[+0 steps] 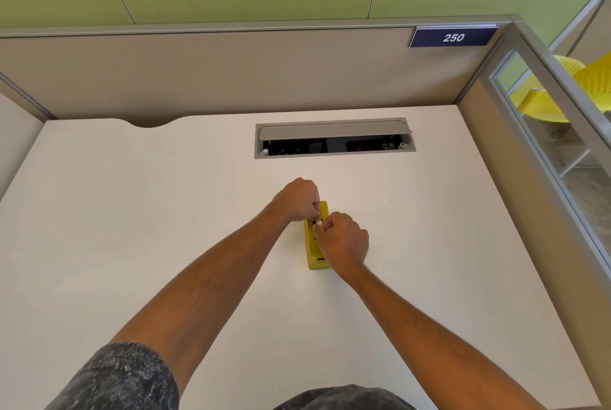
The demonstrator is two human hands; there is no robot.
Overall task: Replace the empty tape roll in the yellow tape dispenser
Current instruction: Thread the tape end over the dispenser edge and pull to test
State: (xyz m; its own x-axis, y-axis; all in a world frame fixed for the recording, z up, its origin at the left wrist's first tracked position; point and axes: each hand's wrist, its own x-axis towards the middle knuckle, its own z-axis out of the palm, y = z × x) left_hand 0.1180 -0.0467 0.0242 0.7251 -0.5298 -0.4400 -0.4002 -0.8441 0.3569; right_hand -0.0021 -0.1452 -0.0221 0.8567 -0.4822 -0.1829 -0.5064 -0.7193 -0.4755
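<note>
Item 1. Yellow tape dispenser (312,249): long, narrow body lying flat on the white desk (132,211), its length running away from the person. It sits just on the near side of the cable hatch and slightly left of that hatch's middle. Only its far end, left edge and near end show; the rest is covered by the hands.

Item 2. Left hand (297,199): over the far end of the dispenser, fingers curled into a fist-like clench, fingertips pointing down at the dispenser's middle. Whether they grasp the dispenser body or a part inside it cannot be told.

Item 3. Right hand (344,242): over the near half of the dispenser, fingers also curled tight, knuckles meeting the left hand's fingertips. A small pale piece (319,220) shows between the two hands; it is too small to identify.

Item 4. Cable hatch (334,138): grey rectangular frame set into the desk, beyond the dispenser, lid tilted up, dark sockets visible inside.

Item 5. Number plate (453,37): dark blue, reading "250", on the grey partition beyond and to the right of the dispenser.

Item 6. Yellow perforated chair (545,95): behind the glass panel, far right of the dispenser.

Item 7. Dark speckled sleeve (119,380): on the left upper arm, nearest the camera.
</note>
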